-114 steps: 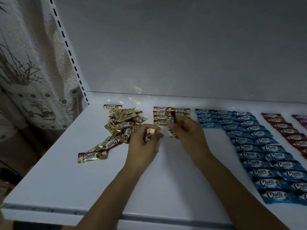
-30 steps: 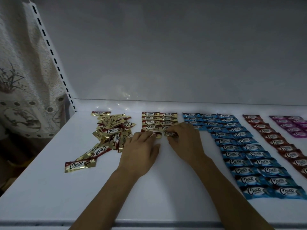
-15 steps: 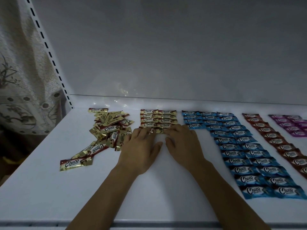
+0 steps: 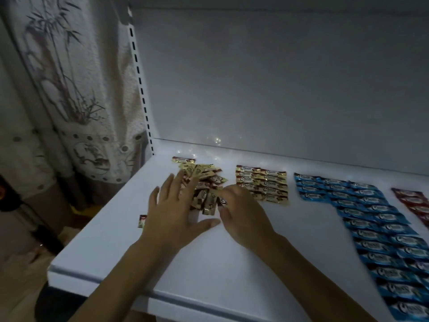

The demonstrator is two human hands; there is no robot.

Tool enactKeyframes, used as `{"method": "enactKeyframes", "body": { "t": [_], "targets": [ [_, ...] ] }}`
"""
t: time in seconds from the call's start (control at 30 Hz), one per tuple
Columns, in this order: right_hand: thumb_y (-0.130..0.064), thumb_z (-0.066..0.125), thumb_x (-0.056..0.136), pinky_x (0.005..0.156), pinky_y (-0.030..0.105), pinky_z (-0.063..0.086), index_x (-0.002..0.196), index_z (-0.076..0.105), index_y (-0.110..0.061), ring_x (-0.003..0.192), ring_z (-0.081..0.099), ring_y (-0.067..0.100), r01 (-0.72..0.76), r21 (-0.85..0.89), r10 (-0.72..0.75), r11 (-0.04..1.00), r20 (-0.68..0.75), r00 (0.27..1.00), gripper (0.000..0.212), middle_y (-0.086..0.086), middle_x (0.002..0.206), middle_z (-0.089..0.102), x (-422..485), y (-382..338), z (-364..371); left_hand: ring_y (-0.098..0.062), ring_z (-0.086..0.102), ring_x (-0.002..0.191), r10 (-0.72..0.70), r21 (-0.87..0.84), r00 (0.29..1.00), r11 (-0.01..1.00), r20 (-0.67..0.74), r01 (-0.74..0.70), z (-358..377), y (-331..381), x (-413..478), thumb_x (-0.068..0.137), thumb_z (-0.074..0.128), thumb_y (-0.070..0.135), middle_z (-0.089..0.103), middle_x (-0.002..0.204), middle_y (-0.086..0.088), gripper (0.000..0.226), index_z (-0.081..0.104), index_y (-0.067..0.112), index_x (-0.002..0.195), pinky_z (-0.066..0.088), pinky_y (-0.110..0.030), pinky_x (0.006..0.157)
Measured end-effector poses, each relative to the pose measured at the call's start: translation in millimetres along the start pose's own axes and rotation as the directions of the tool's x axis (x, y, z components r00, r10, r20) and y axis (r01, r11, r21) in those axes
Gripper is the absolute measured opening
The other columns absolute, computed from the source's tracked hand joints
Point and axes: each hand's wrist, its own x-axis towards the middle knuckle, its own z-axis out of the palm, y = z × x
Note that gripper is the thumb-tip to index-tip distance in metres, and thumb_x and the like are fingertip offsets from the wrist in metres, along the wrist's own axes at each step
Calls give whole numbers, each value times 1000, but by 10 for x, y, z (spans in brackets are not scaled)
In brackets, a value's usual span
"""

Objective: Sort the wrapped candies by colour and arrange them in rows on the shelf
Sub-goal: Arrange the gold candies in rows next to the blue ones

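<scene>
Gold rows (image 4: 262,184) set, we have shifted to the loose pile (image 4: 205,182): left hand (image 4: 176,210) splayed, empty; right hand (image 4: 241,212) curled at a wrapper (image 4: 223,201), grip uncertain, probably starting another pick.

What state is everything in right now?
gold pile, loose, jumbled
gold rows, neat, two columns
blue rows, neat, flat
red rows, neat, cut off by frame
left hand, open, fingers spread over gold pile
right hand, fingers curled at pile's edge, grip unclear

Left hand (image 4: 172,213) splayed flat, right hand (image 4: 242,213) curled
</scene>
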Motion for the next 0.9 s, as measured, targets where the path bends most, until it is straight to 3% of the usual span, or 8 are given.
{"method": "enactKeyframes", "body": {
  "t": [0.1, 0.2, 0.3, 0.43, 0.53, 0.67, 0.8, 0.9],
  "targets": [
    [-6, 56, 87, 86, 34, 46, 125, 57, -9, 112, 48, 26, 16, 83, -16, 996, 7, 1000, 38, 8, 122, 54, 118, -111, 212, -28, -1, 149, -124, -53, 980, 990, 153, 134, 36, -175, -107, 51, 1, 101, -5, 162, -5, 125, 6, 30, 154, 13, -55, 115],
    [4, 56, 82, 79, 29, 46, 113, 63, -9, 100, 53, 23, 17, 171, -12, 985, -31, 999, 35, 7, 112, 59, 209, -155, 299, -24, -10, 149, -94, -77, 972, 991, 218, 113, 74, -220, -1, 44, -7, 101, -15, 161, -2, 128, -8, 32, 152, 9, -50, 118],
    [4, 48, 87, 73, 22, 45, 103, 66, -10, 89, 57, 18, 9, 286, 12, 958, -72, 997, 28, 5, 102, 63, 299, -186, 269, -23, -8, 149, -47, -140, 975, 987, 218, 79, 106, -277, 166, 56, 15, 91, -9, 162, 1, 112, 3, 36, 153, 9, -50, 118],
    [-8, 42, 86, 76, 25, 45, 94, 67, -9, 89, 57, 17, -23, 292, 81, 956, -186, 979, 27, 4, 98, 63, 505, -113, 240, -24, 13, 148, -9, -159, 986, 987, 165, 36, 147, -286, 220, 67, 19, 77, 13, 162, 0, 89, 29, 41, 147, 20, -44, 115],
    [-21, 44, 89, 86, 38, 49, 109, 66, -9, 103, 56, 25, -105, 252, 140, 962, -124, 982, 32, 8, 109, 63, 767, -30, 337, -24, 38, 136, -8, -221, 994, 975, 112, 32, 181, -324, 221, 76, 26, 62, 37, 151, 0, 69, 45, 40, 138, 36, -43, 106],
    [-32, 45, 96, 104, 44, 38, 127, 59, -13, 126, 45, 34, -216, 162, 218, 963, 9, 976, 38, 14, 131, 54, 1055, 16, 515, -26, 45, 129, 0, -229, 999, 973, 47, 10, 217, -352, 211, 80, 36, 59, 42, 147, -2, 61, 50, 36, 135, 42, -45, 100],
    [-28, 45, 95, 91, 39, 45, 118, 63, -16, 109, 54, 31, -237, 132, 244, 963, -41, 969, 32, 7, 118, 63, 1077, -32, 625, -24, 42, 131, -43, -221, 997, 974, 61, 56, 208, -337, 215, 75, 37, 68, 42, 147, 1, 70, 50, 35, 134, 40, -43, 100],
    [-33, 49, 93, 88, 39, 46, 119, 63, -17, 106, 55, 29, -298, 140, 309, 944, -63, 949, 34, 7, 114, 64, 1045, -60, 612, -28, 49, 120, -45, -262, 998, 964, 35, 52, 209, -359, 241, 79, 47, 53, 52, 134, -2, 56, 57, 28, 129, 47, -40, 89]
  ]
}}
